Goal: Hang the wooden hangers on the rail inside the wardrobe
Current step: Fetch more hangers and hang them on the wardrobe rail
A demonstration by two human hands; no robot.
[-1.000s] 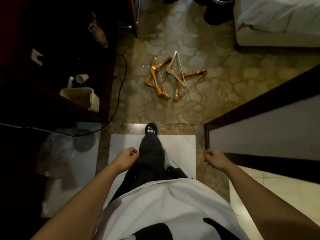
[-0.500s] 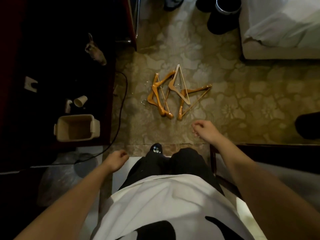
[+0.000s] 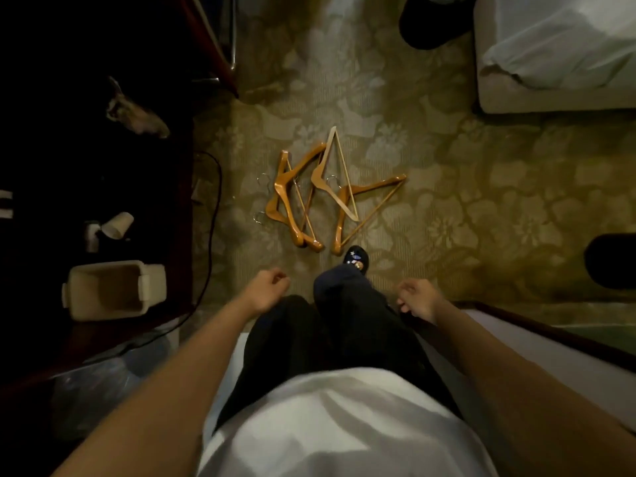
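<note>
Fingers (image 3: 280, 279) of left hand (image 3: 270, 290) and right hand (image 3: 418, 301): loosely curled, empty. Person stepped fwd; wooden hangers (image 3: 318, 177) now just ahead of fingers. Pick-up pending.

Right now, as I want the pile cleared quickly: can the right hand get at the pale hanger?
Probably not without bending: the right hand hangs empty beside the leg, and the pale hanger lies on the carpet ahead of the shoe. Nothing blocks the way.
</note>
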